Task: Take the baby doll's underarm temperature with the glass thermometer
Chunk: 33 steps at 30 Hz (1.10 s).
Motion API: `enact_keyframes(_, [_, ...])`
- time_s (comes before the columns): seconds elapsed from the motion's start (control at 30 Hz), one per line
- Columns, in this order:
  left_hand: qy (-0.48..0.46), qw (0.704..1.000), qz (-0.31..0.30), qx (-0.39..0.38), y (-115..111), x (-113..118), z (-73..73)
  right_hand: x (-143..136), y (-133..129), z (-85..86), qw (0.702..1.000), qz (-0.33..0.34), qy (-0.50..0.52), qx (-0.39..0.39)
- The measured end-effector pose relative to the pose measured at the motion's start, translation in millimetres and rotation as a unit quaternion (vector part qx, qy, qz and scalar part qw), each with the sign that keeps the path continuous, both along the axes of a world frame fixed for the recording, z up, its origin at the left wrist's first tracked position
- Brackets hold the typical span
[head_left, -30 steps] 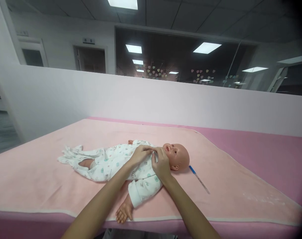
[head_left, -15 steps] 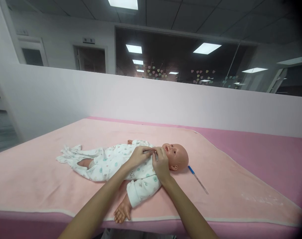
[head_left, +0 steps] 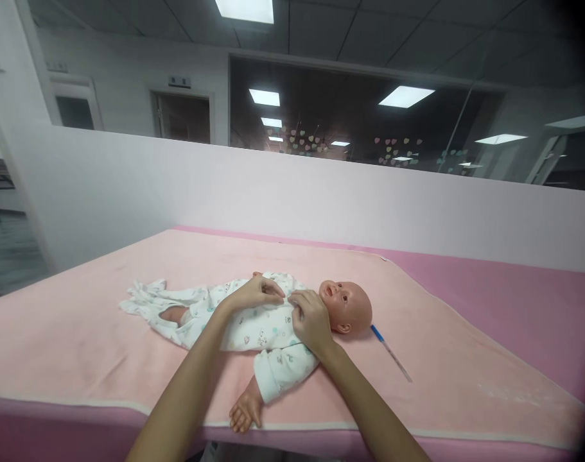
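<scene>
A baby doll (head_left: 347, 307) lies on its back, head to the right, dressed in white printed baby clothes (head_left: 253, 330). My left hand (head_left: 253, 294) is over the doll's chest, thumb and fingertips pinched at the front of the clothes. Just below the doll's chin, my right hand (head_left: 312, 316) has its fingers curled in a pinch at the collar. A small gap with a bit of white cloth lies between the two sets of fingertips. The fastening itself is too small to make out. The doll's near arm (head_left: 246, 404) reaches toward the table edge.
Right of the doll's head lies a thin clear stick with a blue end (head_left: 391, 353), like a thermometer. A peach blanket (head_left: 465, 359) covers the pink padded table (head_left: 523, 301). Behind it stands a low white partition (head_left: 321, 199), with a dark window above.
My hands, close together at the collar before, have drawn slightly apart, the left moving left along the chest. The whole view has shifted a little.
</scene>
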<state>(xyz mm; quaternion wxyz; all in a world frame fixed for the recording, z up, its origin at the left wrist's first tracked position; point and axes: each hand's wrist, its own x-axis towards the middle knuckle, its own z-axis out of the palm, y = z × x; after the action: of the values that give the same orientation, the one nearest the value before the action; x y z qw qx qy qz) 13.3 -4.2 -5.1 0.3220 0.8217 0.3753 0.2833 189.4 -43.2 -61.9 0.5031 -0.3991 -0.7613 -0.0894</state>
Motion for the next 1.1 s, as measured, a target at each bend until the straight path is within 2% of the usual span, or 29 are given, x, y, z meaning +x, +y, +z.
enact_keyframes(0.17, [-0.022,0.995,-0.044,-0.084,4.2,-11.3,-4.4,-10.4,4.8,9.8,0.997,0.023,-0.070,-0.001])
enact_keyframes(0.33, [-0.114,0.984,-0.077,-0.111,4.4,-12.7,-7.7,-15.7,15.7,16.8,0.991,0.079,-0.104,0.009])
enact_keyframes(0.5, [-0.153,0.978,-0.068,-0.121,3.7,-9.8,-7.6,-13.3,15.8,12.3,0.993,0.080,-0.081,0.025])
enact_keyframes(0.87, [-0.165,0.977,-0.042,-0.128,2.2,-6.8,-5.2,-8.9,14.8,6.7,0.990,0.103,-0.085,0.047])
enact_keyframes(1.1, [-0.172,0.975,-0.045,-0.132,2.1,-5.4,-5.6,-7.5,14.2,8.9,0.988,0.090,-0.107,0.063])
